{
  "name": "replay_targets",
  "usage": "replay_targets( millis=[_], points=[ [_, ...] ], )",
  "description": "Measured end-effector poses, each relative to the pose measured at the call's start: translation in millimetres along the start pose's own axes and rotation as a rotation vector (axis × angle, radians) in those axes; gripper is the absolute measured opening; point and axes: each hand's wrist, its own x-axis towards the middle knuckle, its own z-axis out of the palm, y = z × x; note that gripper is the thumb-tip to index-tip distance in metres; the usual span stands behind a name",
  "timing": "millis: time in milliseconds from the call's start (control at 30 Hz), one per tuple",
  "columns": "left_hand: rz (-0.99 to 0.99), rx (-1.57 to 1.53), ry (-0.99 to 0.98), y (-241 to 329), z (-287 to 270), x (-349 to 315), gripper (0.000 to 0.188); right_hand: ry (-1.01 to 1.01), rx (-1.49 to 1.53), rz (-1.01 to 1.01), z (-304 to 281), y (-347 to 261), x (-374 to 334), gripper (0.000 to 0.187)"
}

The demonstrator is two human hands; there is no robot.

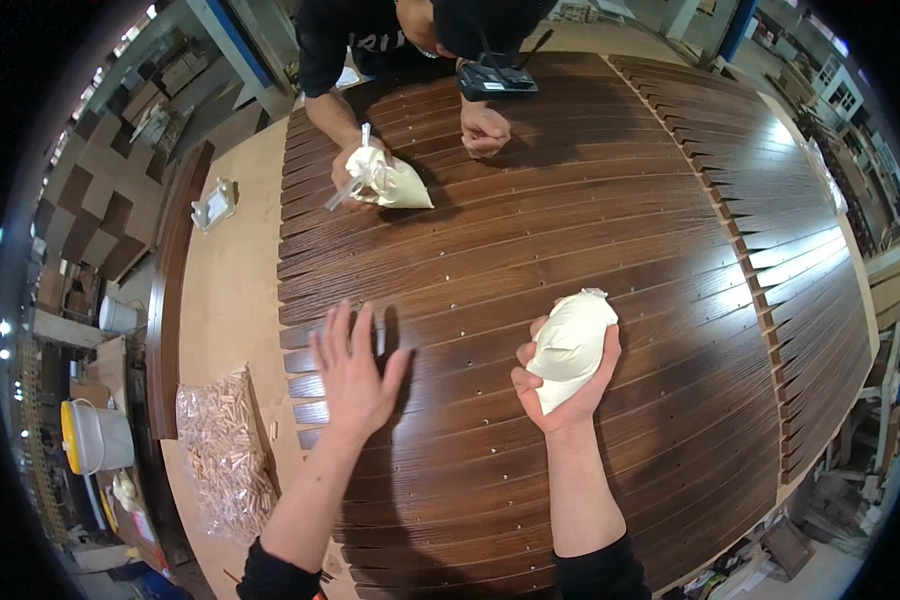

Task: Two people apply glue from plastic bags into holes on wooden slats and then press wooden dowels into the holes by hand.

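My right hand (595, 392) is wrapped round a plump plastic bag of cream-coloured paste (573, 345), its pointed end toward me and a gathered end away. Fingers spread, my left hand (353, 390) holds nothing, above the left ends of the dark brown wooden slats (510, 390); I cannot tell whether it touches them. Small holes dot the slats, which lie side by side across the table. Left of my left forearm lies a clear bag of wooden dowels (225, 455).
Across the table a person (370, 70) leans in, one hand on a similar paste bag (395, 185), the other hand (484, 132) closed. More slats (810, 260) lie at right. A small whitish object (213, 205) sits on the pale board. A lidded bucket (100, 438) stands left.
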Motion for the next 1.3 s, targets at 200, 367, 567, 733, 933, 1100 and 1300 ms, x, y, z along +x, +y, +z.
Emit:
replay_targets(
  millis=[200,367,567,733,933,1100,1300],
  points=[
    [-0.187,-0.114,0.029,76,50,59,0.098,-0.040,0.072,-0.011,-4,-12,-4,0.064],
    [-0.178,-0.317,0.203,53,63,64,0.063,-0.039,0.114,-0.029,-4,-14,-3,0.065],
    [-0.264,-0.269,0.092,76,60,68,0.071,-0.160,0.230,-0.013,-12,-19,-2,0.068],
    [-0.314,-0.152,0.126,78,67,91,0.070,-0.330,0.309,0.039,-19,-16,3,0.072],
    [-0.236,-0.551,0.286,66,44,66,0.051,-0.619,0.328,0.085,-9,-15,6,0.077],
    [-0.023,-0.457,-0.068,106,17,-58,0.064,-0.612,0.383,0.148,-11,-10,4,0.083],
    [0.122,-0.308,-0.365,159,-29,-175,0.073,-0.788,0.378,0.197,-14,-20,16,0.086]
  ],
)
